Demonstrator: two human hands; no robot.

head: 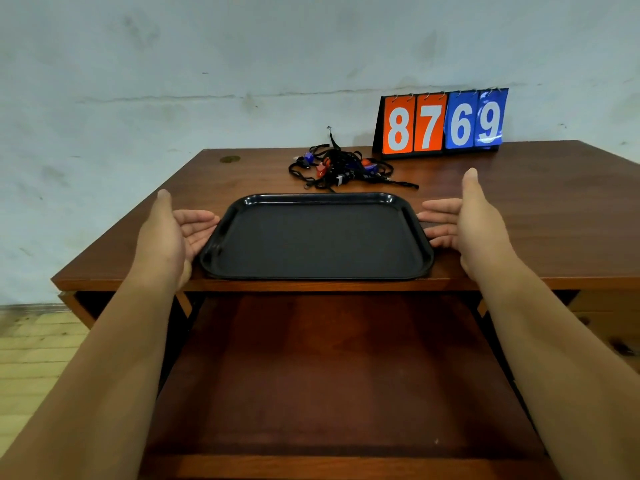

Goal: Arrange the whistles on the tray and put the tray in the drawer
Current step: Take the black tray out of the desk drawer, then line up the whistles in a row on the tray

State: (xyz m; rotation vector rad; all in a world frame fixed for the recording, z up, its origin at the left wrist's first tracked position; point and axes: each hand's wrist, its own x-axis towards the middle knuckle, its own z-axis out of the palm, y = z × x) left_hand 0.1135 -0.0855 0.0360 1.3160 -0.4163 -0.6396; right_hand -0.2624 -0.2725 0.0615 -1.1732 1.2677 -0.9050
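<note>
Tray [317, 237], black one, sat flat at the front edge of the desk [536, 209], right above the pulled-out drawer [329, 375]. Person had the left hand [173, 233] and right hand [464, 223] on either side of it, palms facing in, fingers straight and relaxed, gripping nothing. Fingertips were right at the tray's side rims, couldn't tell if they actually touched. All the whistles [341, 168] lay in a tangled heap of black cords just behind the tray, with a flip scoreboard [441, 123] reading 8769 further back.
</note>
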